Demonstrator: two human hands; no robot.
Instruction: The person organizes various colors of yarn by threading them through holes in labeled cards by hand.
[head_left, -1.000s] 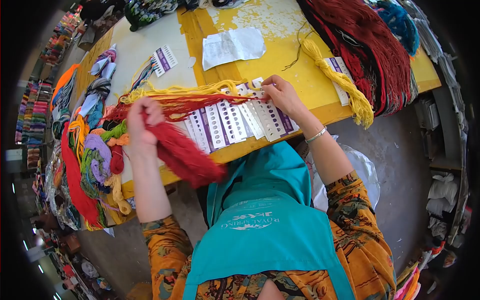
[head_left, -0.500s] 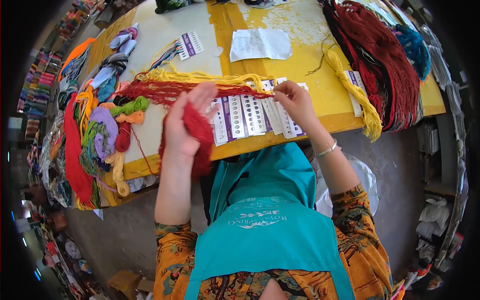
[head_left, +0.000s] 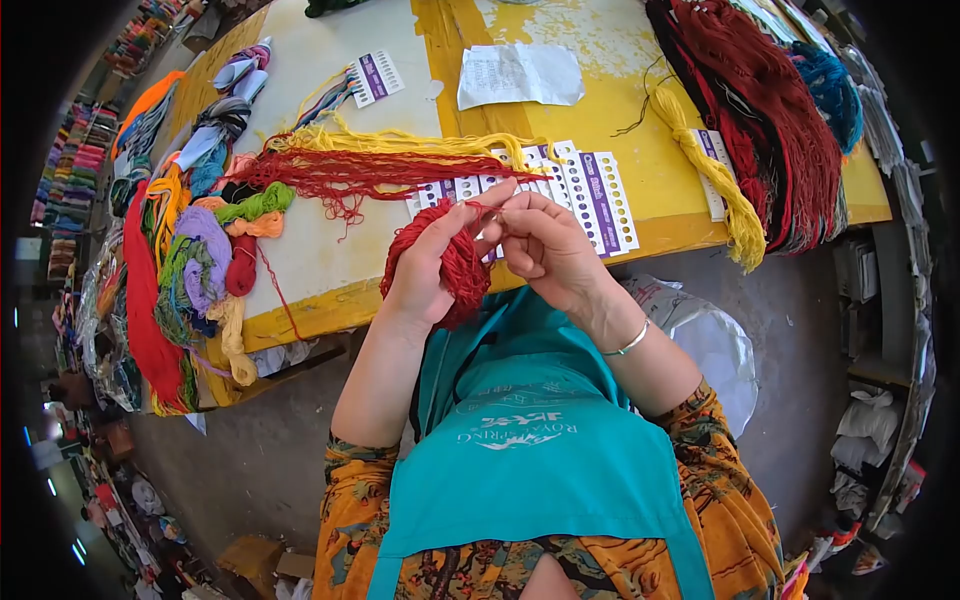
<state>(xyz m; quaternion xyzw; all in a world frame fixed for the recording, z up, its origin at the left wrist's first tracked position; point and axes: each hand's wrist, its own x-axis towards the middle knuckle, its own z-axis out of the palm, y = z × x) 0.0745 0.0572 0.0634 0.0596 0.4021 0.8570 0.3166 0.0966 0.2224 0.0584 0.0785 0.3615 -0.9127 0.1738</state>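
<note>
Red skein [head_left: 463, 270]: matt, fibrous thread. Punched cards [head_left: 604, 205]: smooth paperboard. Bangle [head_left: 630, 343]: glossy metal. Sheet [head_left: 520, 75]: creased paper. Tabletop [head_left: 610, 115]: worn, patchy finish.

Red skein [head_left: 464, 277]: deep red, fine threads bunched into a thick, loose bundle
Skein's pose: gathered in the left hand [head_left: 422, 278], bulging out on both sides of it
Red strand [head_left: 484, 207]: thin, between the hands, pinched by the right hand [head_left: 552, 245]

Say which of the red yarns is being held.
The rounded red bundle in the left hand. The others, such as the long red skein at far left and the dark red heap at right, rest on the table instead.
</note>
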